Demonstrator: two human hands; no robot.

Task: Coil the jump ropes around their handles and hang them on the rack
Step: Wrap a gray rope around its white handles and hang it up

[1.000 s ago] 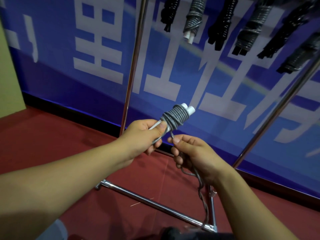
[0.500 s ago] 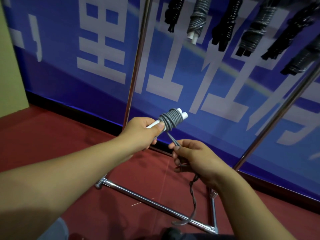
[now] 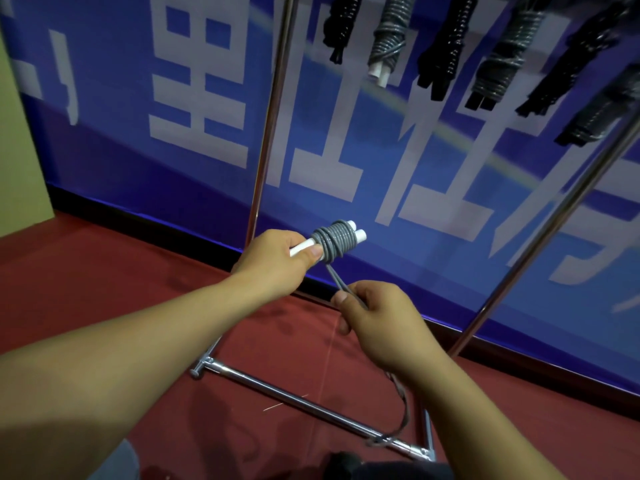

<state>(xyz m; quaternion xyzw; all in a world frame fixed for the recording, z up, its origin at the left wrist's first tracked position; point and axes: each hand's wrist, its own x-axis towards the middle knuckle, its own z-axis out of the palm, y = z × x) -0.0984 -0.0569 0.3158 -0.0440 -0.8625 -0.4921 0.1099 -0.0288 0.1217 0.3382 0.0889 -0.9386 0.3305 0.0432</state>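
1. The left hand (image 3: 273, 258) holds the two white handles (image 3: 304, 244) side by side, with its fingers curled tight around them. The handles sit just in front of the rack (image 3: 266, 140), low down by its shiny left pole.
2. The gray rope (image 3: 334, 242) is wound many times around the far end of the handles. From the coil, two strands run down to the right hand (image 3: 377, 320).
3. The right hand pinches those two strands, and they look pulled straight. The loose tail (image 3: 403, 414) hangs below that hand and reaches down to the rack's bottom bar.
4. I think the rope is light, bendy and a bit smooth, so it may slip or spring open if it goes slack.
5. The handles look hard and stiff. They are the best place to hold, near the bare end, away from the coil.
6. Other wrapped ropes (image 3: 388, 39) already hang from the top of the rack.
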